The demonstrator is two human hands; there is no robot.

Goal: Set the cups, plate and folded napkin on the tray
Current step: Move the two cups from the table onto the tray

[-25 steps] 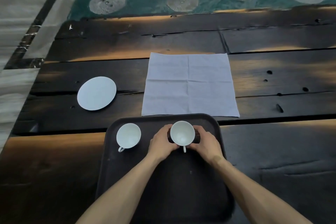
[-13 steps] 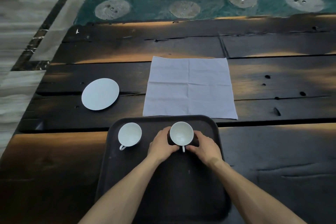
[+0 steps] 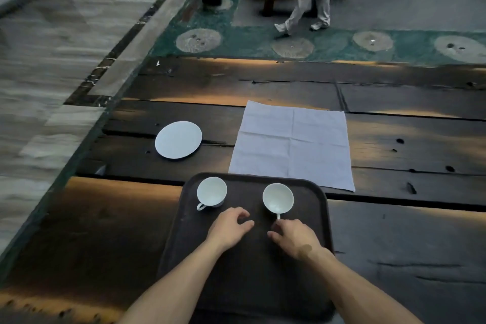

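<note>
Both cups stand upright on the far part of the tray (image 3: 310, 218), well apart from each other. The left cup (image 3: 212, 191) has its handle pointing toward the near left; the right cup (image 3: 278, 197) has its handle pointing straight back at the person. The left hand (image 3: 228, 226) hovers over the tray with fingers loosely curled and holds nothing. The right hand (image 3: 295, 237) lies just behind the right cup's handle, fingers slack; whether a fingertip touches the handle cannot be told from this view.

The plate (image 3: 178, 143) lies flat on the wooden table (image 3: 407, 139), beyond the tray to the left. The napkin (image 3: 292, 144) is spread open just beyond the tray, its near edge running along the tray's far rim, its crease lines running fore-and-aft and across.

Probable next step: fold the napkin. Fold along the existing creases, aligning the corners before pressing flat. Lift the plate by its rim with a level wrist and place it on bare tray behind the cups.
</note>
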